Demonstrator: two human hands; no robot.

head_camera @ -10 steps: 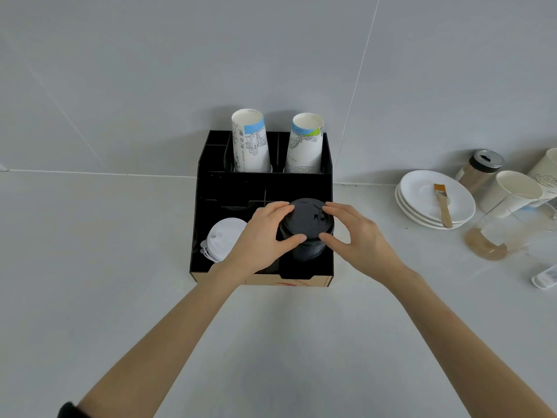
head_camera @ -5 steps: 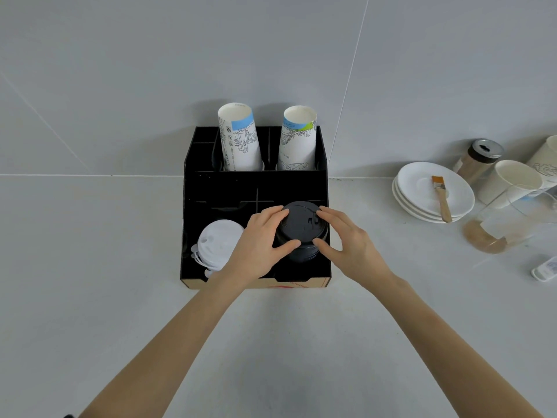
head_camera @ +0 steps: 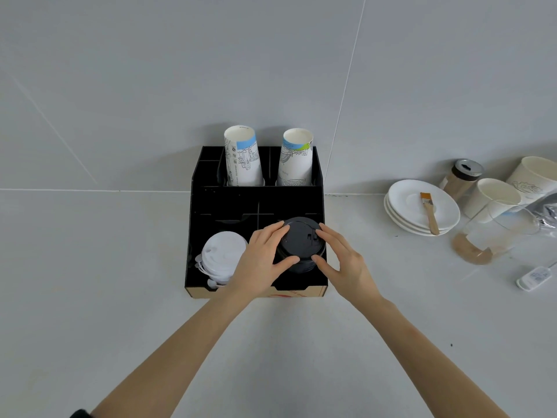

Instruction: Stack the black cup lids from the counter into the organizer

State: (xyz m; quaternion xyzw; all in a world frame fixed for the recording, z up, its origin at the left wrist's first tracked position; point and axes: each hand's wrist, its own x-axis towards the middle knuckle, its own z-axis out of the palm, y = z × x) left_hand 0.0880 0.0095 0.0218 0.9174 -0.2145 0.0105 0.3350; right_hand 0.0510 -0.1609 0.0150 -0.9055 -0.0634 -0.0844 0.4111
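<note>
Both hands' fingers (head_camera: 272,232) grip black lid stack (head_camera: 300,241) in organizer (head_camera: 256,200) front-R slot.

Lower black lids (head_camera: 297,265) behind fingers (head_camera: 287,261)

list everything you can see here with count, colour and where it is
organizer: one, black with a brown front edge, on the counter against the wall
black cup lids: one stack, front right compartment of the organizer
white lids: one stack, front left compartment
paper cups: two stacks, white with printed drawings, back compartments
plates: one stack, white, counter to the right
brush: one, wooden handle, lying on the top plate
jar: one, clear with dark lid, behind the plates
plain cups: two, white, far right
pitcher: one, clear, tipped, with brownish contents
small device: one, white, right edge
left hand: fingers on the black stack
right hand: fingers on the black stack
</note>
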